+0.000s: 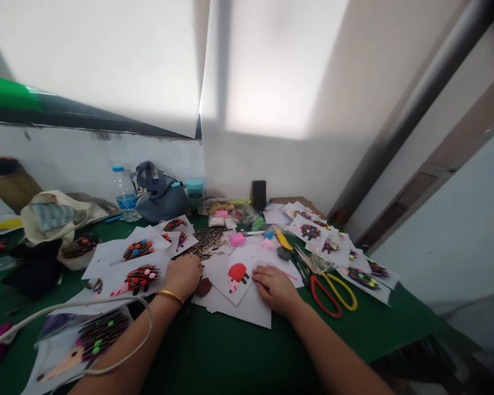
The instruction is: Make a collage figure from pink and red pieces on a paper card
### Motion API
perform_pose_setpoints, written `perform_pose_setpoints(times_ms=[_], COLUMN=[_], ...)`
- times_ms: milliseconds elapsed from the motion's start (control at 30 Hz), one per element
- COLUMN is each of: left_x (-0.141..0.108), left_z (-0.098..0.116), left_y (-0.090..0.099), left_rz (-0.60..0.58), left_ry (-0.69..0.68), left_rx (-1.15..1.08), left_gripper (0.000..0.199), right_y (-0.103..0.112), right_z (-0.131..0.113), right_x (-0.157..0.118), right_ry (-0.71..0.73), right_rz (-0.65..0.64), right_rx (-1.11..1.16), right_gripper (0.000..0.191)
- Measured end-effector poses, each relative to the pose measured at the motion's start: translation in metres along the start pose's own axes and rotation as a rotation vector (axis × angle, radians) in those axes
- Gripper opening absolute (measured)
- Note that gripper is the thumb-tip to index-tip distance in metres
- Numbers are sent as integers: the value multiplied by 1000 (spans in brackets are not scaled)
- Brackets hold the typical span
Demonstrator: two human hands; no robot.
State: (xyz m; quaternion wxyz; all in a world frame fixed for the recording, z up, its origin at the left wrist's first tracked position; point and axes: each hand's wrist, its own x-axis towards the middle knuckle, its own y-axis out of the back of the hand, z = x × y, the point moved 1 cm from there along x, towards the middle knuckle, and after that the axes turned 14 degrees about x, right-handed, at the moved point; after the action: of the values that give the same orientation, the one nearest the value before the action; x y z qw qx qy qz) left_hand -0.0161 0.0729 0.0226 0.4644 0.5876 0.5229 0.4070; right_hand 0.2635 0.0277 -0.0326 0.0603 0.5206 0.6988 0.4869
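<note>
A white card (239,299) lies in front of me, bearing a red rounded shape (237,273) with a pink head and dark feet. My right hand (275,288) rests on the card's right edge, fingers stretched out and nothing visible in them. My left hand (183,276) is left of the card, beside the pile of dark thin sticks (208,241); its fingers are bent together, and what they hold, if anything, is hidden. A brown lump (204,287) sits just right of my left hand. Pink clay (237,239) lies behind the card.
Finished cards with hedgehog shapes lie left (138,249) and right (310,231). Red-handled scissors (326,296) and yellow-handled scissors (342,292) are right of my right hand. A white cable (148,315) arches over my left forearm. Behind stand a bottle (125,195) and a blue bag (160,197).
</note>
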Motion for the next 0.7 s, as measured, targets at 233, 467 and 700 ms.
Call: perform_pose_setpoints(times_ms=[233,467,700], left_x=[-1,-31,-57], left_z=[3,40,85], left_y=[5,29,23], left_rz=[8,88,134], left_ry=[-36,-187,-363], left_rx=[-9,-146,-509], left_gripper=[22,22,21], right_y=[2,1,-15], right_z=[-3,-24,-33], right_x=[-1,5,6], right_ry=[-16,-86,-201], right_rz=[8,126,-31], right_rx=[-44,118,372], right_gripper=[29,31,17])
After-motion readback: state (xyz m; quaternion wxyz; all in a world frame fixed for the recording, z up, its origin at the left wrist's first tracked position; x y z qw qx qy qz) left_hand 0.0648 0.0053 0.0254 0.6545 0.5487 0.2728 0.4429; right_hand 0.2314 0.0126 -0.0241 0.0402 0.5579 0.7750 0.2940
